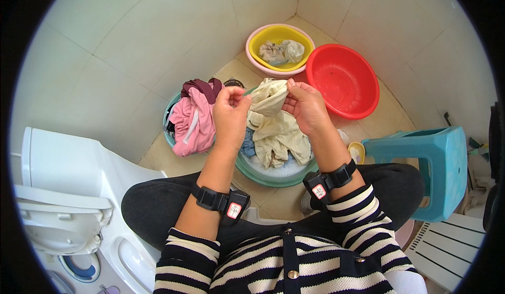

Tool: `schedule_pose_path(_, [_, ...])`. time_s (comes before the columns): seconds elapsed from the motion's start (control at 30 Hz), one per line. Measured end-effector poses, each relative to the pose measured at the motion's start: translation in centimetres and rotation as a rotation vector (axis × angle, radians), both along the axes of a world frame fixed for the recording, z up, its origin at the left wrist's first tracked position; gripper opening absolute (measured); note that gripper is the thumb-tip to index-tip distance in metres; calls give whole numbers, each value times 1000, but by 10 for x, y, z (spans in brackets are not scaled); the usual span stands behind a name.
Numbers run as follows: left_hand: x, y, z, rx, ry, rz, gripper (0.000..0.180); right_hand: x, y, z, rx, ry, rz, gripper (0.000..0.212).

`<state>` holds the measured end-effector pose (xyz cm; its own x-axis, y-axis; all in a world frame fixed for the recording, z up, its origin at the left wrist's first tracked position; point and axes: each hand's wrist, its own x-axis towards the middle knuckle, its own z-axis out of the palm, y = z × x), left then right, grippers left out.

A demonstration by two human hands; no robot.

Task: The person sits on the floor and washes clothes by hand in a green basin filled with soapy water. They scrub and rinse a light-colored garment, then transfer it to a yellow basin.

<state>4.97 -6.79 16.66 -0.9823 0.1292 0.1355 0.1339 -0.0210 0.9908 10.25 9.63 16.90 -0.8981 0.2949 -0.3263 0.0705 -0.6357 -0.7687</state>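
A wet, cream-coloured garment [281, 136] is stretched up between my two hands, its lower part bunched in a green basin [263, 178]. My left hand [231, 116] is closed, pinching the raised cloth at its left edge. On the other side my right hand [306, 109] grips the same cloth between thumb and fingers. White suds [281, 171] float in the basin under the garment. A piece of blue cloth [248, 143] shows beside it at the basin's left. My forearms hide parts of the basin's rim.
Left of the basin, a tub holds pink clothes [193, 116]. Behind are a yellow basin [256, 40] with pale cloth, inside a pink one, and a red basin [344, 81]. A blue plastic stool [447, 162] stands right, white sanitary ware [68, 157] left. Tiled walls enclose the corner.
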Motion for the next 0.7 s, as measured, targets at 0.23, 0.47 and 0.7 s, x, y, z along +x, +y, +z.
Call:
schedule_pose_path(0.23, [8,5,1,-471,-71,-330,20,0,-14,-8,195,-3,17,15])
schedule_pose_path(0.47, [0,-1,-14,-662,-207,-415,25,3,-24,-11,205,23,34,14])
schedule_pose_path(0.7, [4,-1,-9,-142,-382,-481,17,1,-25,-21,247,78,87,14])
